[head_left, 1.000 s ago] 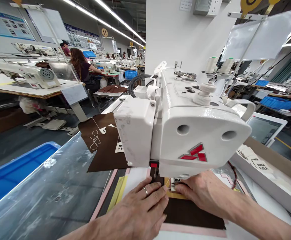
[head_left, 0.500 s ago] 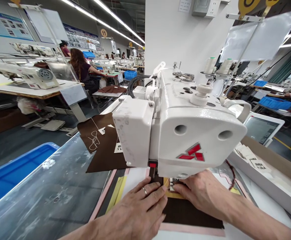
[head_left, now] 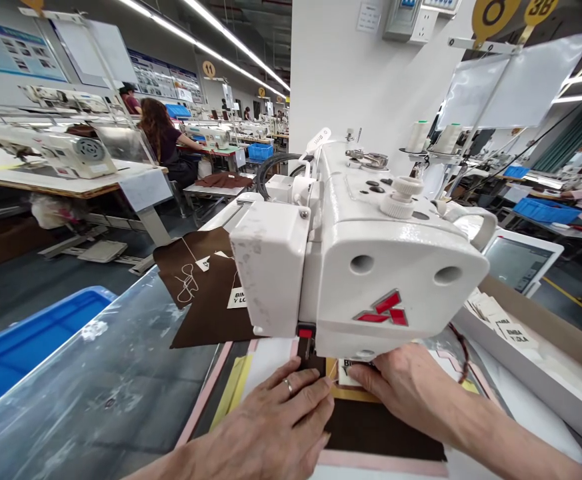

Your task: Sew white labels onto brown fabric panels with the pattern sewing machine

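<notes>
My left hand (head_left: 291, 410), with a ring on one finger, lies flat and open on dark brown fabric (head_left: 385, 430) below the head of a white sewing machine (head_left: 401, 267). Its fingertips reach a yellowish frame (head_left: 355, 395). Inside that frame sits a white label (head_left: 349, 373) with black print. My right hand (head_left: 408, 380) is closed at the label, its thumb on the label's right side; the other fingers are partly hidden under the machine head. A thin thread runs by my left fingertips.
More brown fabric (head_left: 205, 320) with labels and loose thread lies left of the machine. On the right stands a box (head_left: 551, 387) holding several labels. A blue bin (head_left: 35, 333) sits at lower left, and a screen (head_left: 518, 260) stands behind the box. Co-workers sit farther back.
My right hand has shifted slightly, and more of the label's print and white surface shows beside the thumb. My left hand stays in place on the fabric.
</notes>
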### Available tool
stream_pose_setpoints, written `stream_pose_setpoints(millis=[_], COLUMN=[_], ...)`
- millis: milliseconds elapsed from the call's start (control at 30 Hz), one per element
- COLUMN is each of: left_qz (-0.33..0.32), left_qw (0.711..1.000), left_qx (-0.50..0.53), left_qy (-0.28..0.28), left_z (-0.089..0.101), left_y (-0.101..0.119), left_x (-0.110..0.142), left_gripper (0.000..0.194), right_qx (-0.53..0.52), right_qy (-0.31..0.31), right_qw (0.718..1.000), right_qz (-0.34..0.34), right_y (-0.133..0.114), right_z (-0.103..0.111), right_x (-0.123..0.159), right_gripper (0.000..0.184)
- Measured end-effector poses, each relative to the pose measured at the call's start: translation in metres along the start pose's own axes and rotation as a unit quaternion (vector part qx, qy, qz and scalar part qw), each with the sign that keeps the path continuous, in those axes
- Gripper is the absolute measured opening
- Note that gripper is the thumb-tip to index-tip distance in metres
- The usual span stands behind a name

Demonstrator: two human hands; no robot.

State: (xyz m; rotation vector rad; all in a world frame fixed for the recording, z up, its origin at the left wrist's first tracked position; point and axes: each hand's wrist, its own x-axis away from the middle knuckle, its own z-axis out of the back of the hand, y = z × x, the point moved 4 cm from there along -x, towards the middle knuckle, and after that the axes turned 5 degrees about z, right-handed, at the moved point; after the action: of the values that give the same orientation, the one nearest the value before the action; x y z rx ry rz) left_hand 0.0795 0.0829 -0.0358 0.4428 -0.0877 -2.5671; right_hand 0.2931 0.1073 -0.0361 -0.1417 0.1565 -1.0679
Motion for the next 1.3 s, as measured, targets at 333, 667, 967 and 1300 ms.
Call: stream_pose_setpoints(millis=[333,667,967,1300], left_qz=[0.005,-0.009,-0.007,-0.001], left_qw=[1.000,0.999,0.999,1.000], left_qx=[-0.001,-0.017,-0.009,0.005], left_qy=[0.027,0.043,0.043,0.012], left_z=[-0.007,-0.009,-0.009,0.002], left_y=[0.002,0.001,0.001,0.002], left_x=[0.004,0.002,0.004,-0.001], left_gripper=[0.028,0.026,0.026,0.024], right_qx=[0.022,0.060,0.133,-0.004], right_qy=[-0.012,-0.013,-0.033,0.061], right_qw=[0.999,0.997,0.985,0.998], right_qz=[0.033,0.044,0.108,-0.009], right_y=[-0.005,-0.010,-0.009,-0.007], right_z=[0.004,0.007,-0.001,0.000], right_x=[-0.006,-0.006,-0.004,-0.010], right_gripper=[0.022,0.022,0.030,0.021])
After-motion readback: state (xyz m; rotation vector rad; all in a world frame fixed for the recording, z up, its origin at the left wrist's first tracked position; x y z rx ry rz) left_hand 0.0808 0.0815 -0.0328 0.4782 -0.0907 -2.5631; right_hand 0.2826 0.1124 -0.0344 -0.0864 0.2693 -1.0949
